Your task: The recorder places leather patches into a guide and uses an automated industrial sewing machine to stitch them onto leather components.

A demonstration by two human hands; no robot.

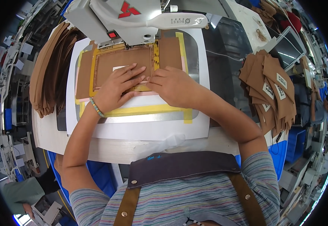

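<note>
A piece of brown fabric (124, 56) lies flat beneath a yellow-edged rectangular template frame (94, 73), just in front of the sewing machine head (130, 22). My left hand (120, 84) rests on the fabric inside the frame, fingers stretched and slightly apart. Partly covered by those fingers is a white label (118, 68). Close beside it, my right hand (173, 86) has its fingers bent and pressed together at the frame's lower right corner. Its thumb and whatever lies under its fingertips are hidden.
A metal plate (145, 117) edged with yellow tape lies on a white sheet (107, 132). Folded brown fabric pieces (45, 75) are stacked at left. Several brown pieces with white labels (267, 88) are piled at right, near a tablet-like screen (288, 47). Blue bins stand below the table.
</note>
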